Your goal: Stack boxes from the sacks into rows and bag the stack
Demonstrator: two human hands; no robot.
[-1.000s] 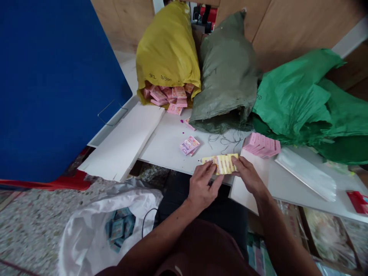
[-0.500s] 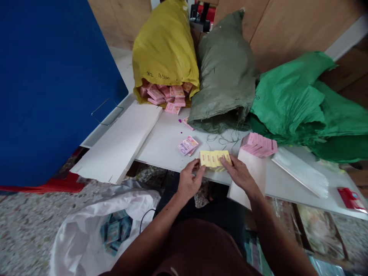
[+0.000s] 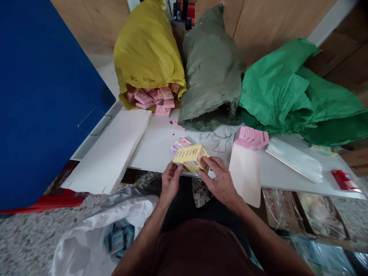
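A row of small yellow boxes (image 3: 190,156), pressed together as one block, is held above the table's front edge. My left hand (image 3: 171,178) grips its left end, thumb on the near side. At the right end my right hand (image 3: 218,177) closes on it, fingers over the end face and thumb at the lower front. The block is tilted, showing its top and front. Partly behind it lies a purple-and-pink box (image 3: 181,142) on the white table (image 3: 155,142).
A yellow sack (image 3: 149,50) spills pink boxes (image 3: 162,94). Beside it are a grey-green sack (image 3: 211,69) and green sacks (image 3: 278,88). Stacked pink boxes (image 3: 251,137) top a white board (image 3: 245,168). Clear bags (image 3: 294,159) lie right; a white sack (image 3: 83,234) holds blue boxes (image 3: 119,237).
The yellow boxes have been lifted and turned, with their right end now facing me more. My right hand has moved round that end. The whole view has shifted slightly.
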